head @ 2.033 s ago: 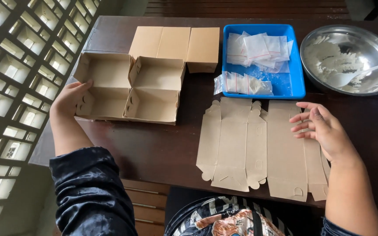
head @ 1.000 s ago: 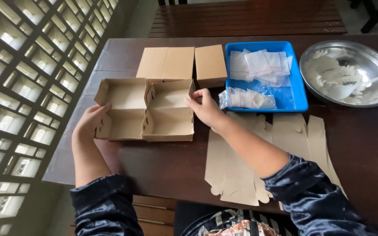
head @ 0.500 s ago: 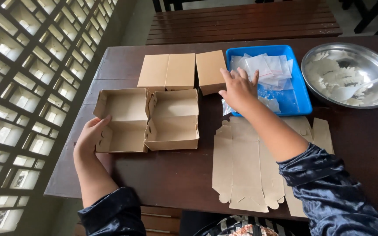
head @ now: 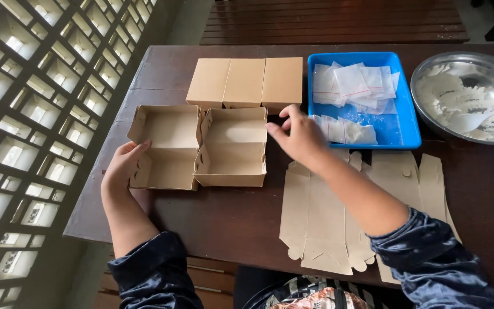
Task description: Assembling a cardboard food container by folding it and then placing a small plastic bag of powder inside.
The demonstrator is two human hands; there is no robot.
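Two open brown cardboard boxes [head: 201, 146] sit side by side on the dark wooden table [head: 218, 220]. My left hand [head: 122, 166] rests against the left box's near left wall, fingers spread. My right hand [head: 299, 136] hovers just right of the right box, fingers loosely curled, holding nothing, close to the blue tray [head: 398, 129]. Flat unfolded box blanks [head: 327, 212] lie under my right forearm.
Three closed brown boxes [head: 246, 83] stand in a row behind the open ones. The blue tray holds several small clear plastic bags [head: 353, 83]. A metal bowl [head: 435, 123] with white paste and a spoon sits at the far right. A lattice wall runs along the left.
My right hand has drawn back from over the blue tray toward the right open box. My left hand stays on the left box.
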